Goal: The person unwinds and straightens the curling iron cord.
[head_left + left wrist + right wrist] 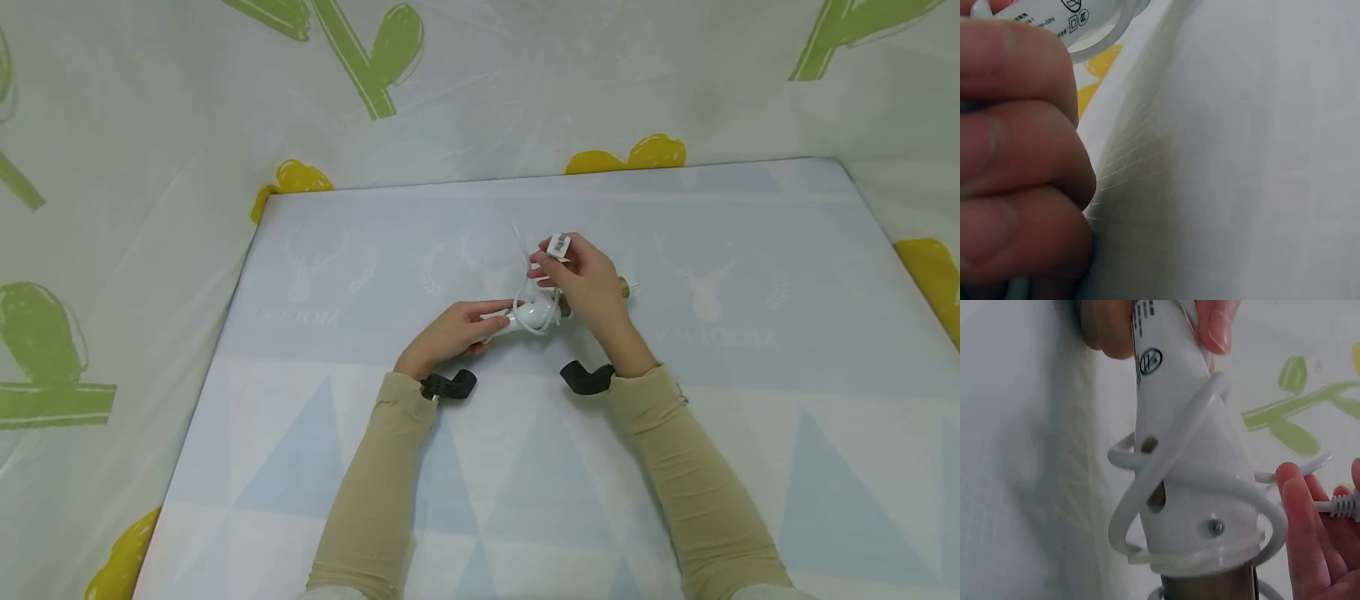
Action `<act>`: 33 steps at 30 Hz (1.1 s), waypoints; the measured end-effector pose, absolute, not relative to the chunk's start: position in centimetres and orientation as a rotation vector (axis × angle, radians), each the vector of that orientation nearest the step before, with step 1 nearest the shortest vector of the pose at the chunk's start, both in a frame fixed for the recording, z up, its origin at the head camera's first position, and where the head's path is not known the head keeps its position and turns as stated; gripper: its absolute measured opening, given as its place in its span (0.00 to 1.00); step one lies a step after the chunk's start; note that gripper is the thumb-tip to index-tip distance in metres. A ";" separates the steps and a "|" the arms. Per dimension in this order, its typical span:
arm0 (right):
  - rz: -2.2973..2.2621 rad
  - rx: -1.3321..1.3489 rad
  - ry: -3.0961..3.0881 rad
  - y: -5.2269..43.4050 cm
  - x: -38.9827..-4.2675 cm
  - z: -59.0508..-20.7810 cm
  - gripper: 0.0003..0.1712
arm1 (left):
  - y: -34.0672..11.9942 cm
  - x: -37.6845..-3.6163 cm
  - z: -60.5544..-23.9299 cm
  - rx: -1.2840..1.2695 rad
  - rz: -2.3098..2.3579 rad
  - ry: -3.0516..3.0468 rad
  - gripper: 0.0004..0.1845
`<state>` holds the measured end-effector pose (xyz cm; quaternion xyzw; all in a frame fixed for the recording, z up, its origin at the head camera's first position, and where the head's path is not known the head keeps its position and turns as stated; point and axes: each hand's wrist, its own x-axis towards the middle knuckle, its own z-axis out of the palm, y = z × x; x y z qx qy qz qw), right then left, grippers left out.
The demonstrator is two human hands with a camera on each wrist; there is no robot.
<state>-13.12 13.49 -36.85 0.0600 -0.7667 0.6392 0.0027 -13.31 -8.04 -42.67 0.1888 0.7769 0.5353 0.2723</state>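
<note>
Over on the left, the pale printed worktop (285, 333) is spreading out under the action, and here the left grip (456, 329), a bare hand, is curling thumb and fingers round the narrow end of a white appliance (1175, 412). It's looking like a snug hold, and to be doing this well it should be staying there, clear of the loops.

Moving rightward, the appliance is lying between the two hands, around the middle of the worktop; whether it is resting on the surface or hanging just above, I'm not able to tell. A white cord (1186, 422) is looping round its wider part, turns crossing and standing loose. Winding or unwinding? From here I can't say. Either way, the smart play would be taking one turn at a time, freeing the crossing first and rolling the body rather than yanking.

Next along, the white plug (558, 245) is sitting in the right grip (592, 279), which is pinching it between thumb and fingers, no gap showing. Gripping the plug's hard body would be sparing the cord's neck from sharp bending.

Farthest right, the brown barrel (624, 287) is poking out beyond that hand; guiding the cord's loops clear of it should be helping.
</note>
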 end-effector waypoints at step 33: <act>1.937 0.314 -2.296 14.6 -11.4 -32.3 0.13 | -8.0 -13.4 -42.6 0.419 1.487 2.144 0.25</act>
